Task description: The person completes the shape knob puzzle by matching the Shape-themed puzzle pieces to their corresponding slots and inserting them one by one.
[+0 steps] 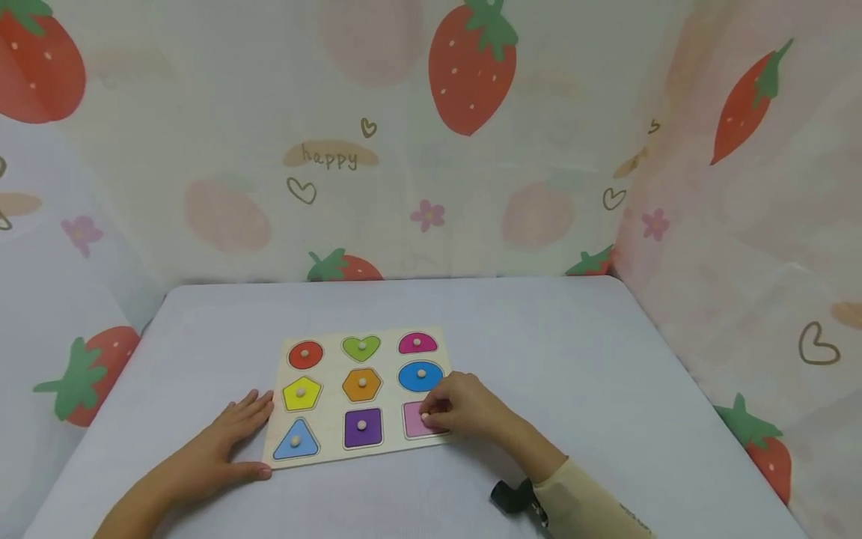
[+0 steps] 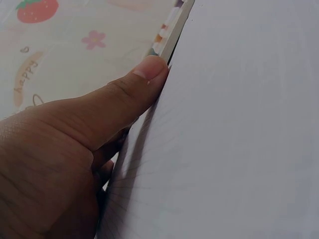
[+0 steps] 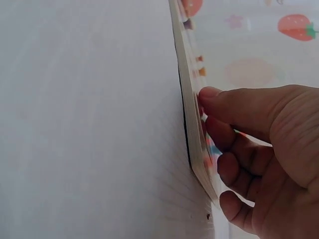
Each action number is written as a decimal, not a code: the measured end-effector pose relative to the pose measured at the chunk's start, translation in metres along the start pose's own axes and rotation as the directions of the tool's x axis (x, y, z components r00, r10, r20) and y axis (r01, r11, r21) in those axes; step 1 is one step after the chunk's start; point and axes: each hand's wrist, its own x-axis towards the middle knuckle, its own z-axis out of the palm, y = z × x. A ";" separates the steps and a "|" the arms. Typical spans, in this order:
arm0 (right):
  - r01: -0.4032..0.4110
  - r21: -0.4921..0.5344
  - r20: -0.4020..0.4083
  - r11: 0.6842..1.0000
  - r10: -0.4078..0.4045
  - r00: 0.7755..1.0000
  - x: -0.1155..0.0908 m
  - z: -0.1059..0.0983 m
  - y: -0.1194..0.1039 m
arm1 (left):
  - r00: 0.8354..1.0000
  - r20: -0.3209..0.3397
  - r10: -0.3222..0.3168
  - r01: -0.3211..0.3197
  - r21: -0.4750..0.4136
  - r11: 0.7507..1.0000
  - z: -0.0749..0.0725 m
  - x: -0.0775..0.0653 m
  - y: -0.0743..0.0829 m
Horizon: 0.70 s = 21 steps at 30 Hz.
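A wooden peg puzzle board (image 1: 331,391) lies flat on the table, with knobbed colored shapes in its cutouts. My left hand (image 1: 225,449) rests at the board's left edge, fingers extended and thumb at the near left corner. In the left wrist view its thumb (image 2: 149,69) touches the board's side. At the near right corner, my right hand (image 1: 468,408) pinches the knob of the pink rectangle piece (image 1: 413,428) between thumb and curled fingers, covering the piece's right part. The right wrist view shows the thumb and fingers (image 3: 212,94) right at the board's face.
Beside the pink piece sits a purple square (image 1: 369,438), and the blue oval (image 1: 409,374) is just behind it. A black device (image 1: 512,497) is by the right sleeve (image 1: 586,501). White cloth covers the table (image 1: 572,352); strawberry-print curtains (image 1: 404,172) stand behind and at both sides.
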 end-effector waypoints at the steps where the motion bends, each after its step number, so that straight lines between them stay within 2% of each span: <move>1: 0.003 -0.019 0.000 1.000 -0.003 1.000 -0.001 0.000 0.000 | 1.000 -0.003 0.004 -0.004 0.003 1.000 0.001 -0.001 0.000; 7: 0.026 -0.137 -0.003 0.990 -0.027 1.000 -0.005 -0.004 0.000 | 1.000 -0.012 0.026 -0.025 0.045 0.999 0.003 -0.003 0.001; 13: 0.078 -0.289 0.001 0.954 -0.081 0.997 -0.007 -0.009 0.000 | 1.000 -0.007 0.026 -0.025 0.045 0.999 0.002 -0.005 0.003; 18: 0.093 -0.341 -0.014 0.936 -0.104 0.995 -0.006 -0.015 0.002 | 0.998 -0.002 0.056 -0.056 0.061 0.997 -0.003 -0.005 0.002; 21: 0.104 -0.366 -0.045 0.925 -0.130 0.991 -0.005 -0.019 0.002 | 0.999 0.011 0.049 -0.050 0.064 0.997 -0.008 -0.003 0.001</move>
